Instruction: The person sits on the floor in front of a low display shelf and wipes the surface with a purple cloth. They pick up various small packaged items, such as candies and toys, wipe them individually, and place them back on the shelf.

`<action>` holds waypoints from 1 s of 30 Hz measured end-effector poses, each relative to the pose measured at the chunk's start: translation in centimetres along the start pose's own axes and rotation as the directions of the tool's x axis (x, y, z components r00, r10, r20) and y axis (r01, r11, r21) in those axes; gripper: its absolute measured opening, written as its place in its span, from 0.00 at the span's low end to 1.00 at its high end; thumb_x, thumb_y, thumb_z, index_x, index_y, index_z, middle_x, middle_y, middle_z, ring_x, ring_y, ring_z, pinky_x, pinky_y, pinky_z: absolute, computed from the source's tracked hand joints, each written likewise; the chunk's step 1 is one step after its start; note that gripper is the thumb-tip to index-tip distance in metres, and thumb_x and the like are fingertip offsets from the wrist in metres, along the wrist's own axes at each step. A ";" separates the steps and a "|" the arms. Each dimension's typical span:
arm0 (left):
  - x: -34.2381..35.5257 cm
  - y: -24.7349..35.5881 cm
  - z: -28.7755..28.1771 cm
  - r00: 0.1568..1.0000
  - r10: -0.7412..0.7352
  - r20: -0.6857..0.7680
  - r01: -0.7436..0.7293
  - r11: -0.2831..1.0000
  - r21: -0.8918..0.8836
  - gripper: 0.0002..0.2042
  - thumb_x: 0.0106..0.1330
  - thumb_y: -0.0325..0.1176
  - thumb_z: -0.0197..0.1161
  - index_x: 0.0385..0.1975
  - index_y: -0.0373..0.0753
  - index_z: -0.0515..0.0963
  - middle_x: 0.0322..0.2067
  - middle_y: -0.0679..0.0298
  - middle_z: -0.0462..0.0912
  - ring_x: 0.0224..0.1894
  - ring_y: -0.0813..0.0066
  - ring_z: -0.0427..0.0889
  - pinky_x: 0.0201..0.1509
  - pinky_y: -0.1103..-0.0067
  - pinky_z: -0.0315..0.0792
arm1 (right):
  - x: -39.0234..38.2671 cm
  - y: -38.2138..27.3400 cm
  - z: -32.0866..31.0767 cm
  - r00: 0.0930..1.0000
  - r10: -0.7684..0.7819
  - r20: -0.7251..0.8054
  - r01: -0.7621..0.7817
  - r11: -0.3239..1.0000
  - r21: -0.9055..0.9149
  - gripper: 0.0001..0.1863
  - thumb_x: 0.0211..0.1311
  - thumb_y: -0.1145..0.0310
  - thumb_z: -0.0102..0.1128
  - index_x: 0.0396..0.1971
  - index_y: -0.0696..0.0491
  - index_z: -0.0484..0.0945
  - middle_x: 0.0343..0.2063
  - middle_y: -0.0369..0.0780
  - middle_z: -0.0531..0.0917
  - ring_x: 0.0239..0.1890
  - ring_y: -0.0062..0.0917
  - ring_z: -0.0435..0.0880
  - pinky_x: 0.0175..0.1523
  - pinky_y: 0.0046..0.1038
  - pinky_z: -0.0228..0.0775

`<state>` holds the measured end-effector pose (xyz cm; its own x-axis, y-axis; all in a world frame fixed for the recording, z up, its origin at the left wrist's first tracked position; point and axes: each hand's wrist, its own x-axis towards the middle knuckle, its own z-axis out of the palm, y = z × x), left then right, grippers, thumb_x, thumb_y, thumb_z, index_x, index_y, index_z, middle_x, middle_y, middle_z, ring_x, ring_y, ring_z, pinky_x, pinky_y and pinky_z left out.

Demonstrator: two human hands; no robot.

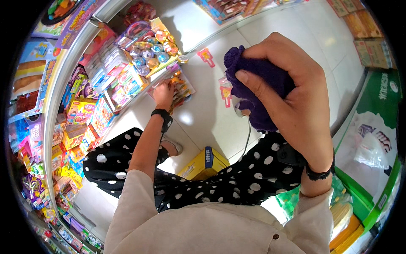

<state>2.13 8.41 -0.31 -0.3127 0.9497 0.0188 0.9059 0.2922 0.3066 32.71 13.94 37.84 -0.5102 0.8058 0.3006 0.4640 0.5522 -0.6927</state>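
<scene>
My right hand (296,97), raised at the right of centre, is closed around a bunched dark purple cloth (264,78). The thumb presses on the cloth's near side, and folds stick out past the fingers. Farther down and to the left, my left hand (164,94) reaches to a shallow display box of gold and orange packets (182,89). Its fingers curl at the box's left end, partly hidden by the hand itself. Just above that box, on the shelf, stands a yellow display box of round wrapped candies (152,55).
Shelves (50,127) crammed with colourful packages curve along the left. Pink toy-like packets (206,57) lie on the white tiled floor (198,114). Between my legs sits a yellow box (203,165). A green-edged carton (372,131) stands at right, with brown cartons (363,29) farther off.
</scene>
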 end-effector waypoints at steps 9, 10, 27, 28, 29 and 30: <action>-0.1 -0.4 0.4 0.996 0.088 -0.028 -0.088 0.996 -0.028 0.11 0.62 0.40 0.67 0.42 0.44 0.84 0.40 0.60 0.86 0.39 0.54 0.86 0.42 0.62 0.80 | -0.3 -0.2 -0.2 1.000 0.028 -0.003 -0.028 0.999 0.018 0.08 0.58 0.80 0.68 0.36 0.61 0.78 0.30 0.38 0.78 0.32 0.23 0.77 0.41 0.22 0.70; -0.1 -0.6 0.5 0.997 0.073 -0.011 -0.073 0.997 -0.027 0.11 0.63 0.39 0.66 0.42 0.44 0.84 0.40 0.60 0.85 0.39 0.53 0.86 0.42 0.62 0.80 | -0.3 -0.2 -0.2 1.000 0.021 -0.004 -0.021 1.000 0.017 0.08 0.58 0.80 0.68 0.36 0.61 0.78 0.30 0.38 0.78 0.32 0.23 0.77 0.41 0.22 0.70; 1.8 0.5 1.1 0.960 0.200 0.198 -0.232 0.960 0.156 0.07 0.63 0.29 0.59 0.34 0.33 0.82 0.36 0.49 0.84 0.34 0.52 0.87 0.36 0.63 0.82 | -0.4 0.1 -0.4 1.000 0.003 -0.007 -0.003 1.000 0.016 0.09 0.57 0.80 0.69 0.36 0.61 0.78 0.30 0.38 0.77 0.32 0.24 0.77 0.41 0.22 0.69; 2.2 0.7 1.2 0.954 0.206 0.219 -0.248 0.951 0.183 0.07 0.63 0.28 0.59 0.34 0.33 0.83 0.36 0.49 0.84 0.34 0.52 0.87 0.36 0.63 0.82 | -0.4 0.1 -0.4 1.000 -0.005 -0.005 0.005 1.000 0.010 0.09 0.57 0.80 0.69 0.36 0.61 0.78 0.30 0.38 0.77 0.32 0.24 0.77 0.41 0.22 0.69; 2.4 0.9 1.5 0.947 0.208 0.244 -0.262 0.941 0.216 0.07 0.63 0.28 0.59 0.33 0.33 0.83 0.35 0.49 0.85 0.34 0.52 0.88 0.36 0.64 0.83 | -0.4 0.1 -0.5 1.000 -0.014 -0.003 0.014 1.000 0.005 0.09 0.57 0.80 0.69 0.36 0.61 0.78 0.30 0.38 0.77 0.32 0.24 0.77 0.41 0.22 0.69; 2.6 1.1 1.7 0.935 0.223 0.276 -0.289 0.930 0.228 0.07 0.62 0.27 0.59 0.32 0.33 0.83 0.35 0.50 0.85 0.34 0.53 0.88 0.36 0.64 0.83 | -0.3 0.1 -0.5 1.000 -0.023 -0.003 0.023 1.000 -0.001 0.09 0.57 0.80 0.69 0.36 0.61 0.78 0.30 0.38 0.77 0.32 0.24 0.77 0.41 0.22 0.69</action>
<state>2.80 11.35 -1.54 -0.0116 0.9842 -0.1765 0.9977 0.0230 0.0630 33.29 13.85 37.97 -0.5187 0.7935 0.3183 0.4531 0.5708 -0.6848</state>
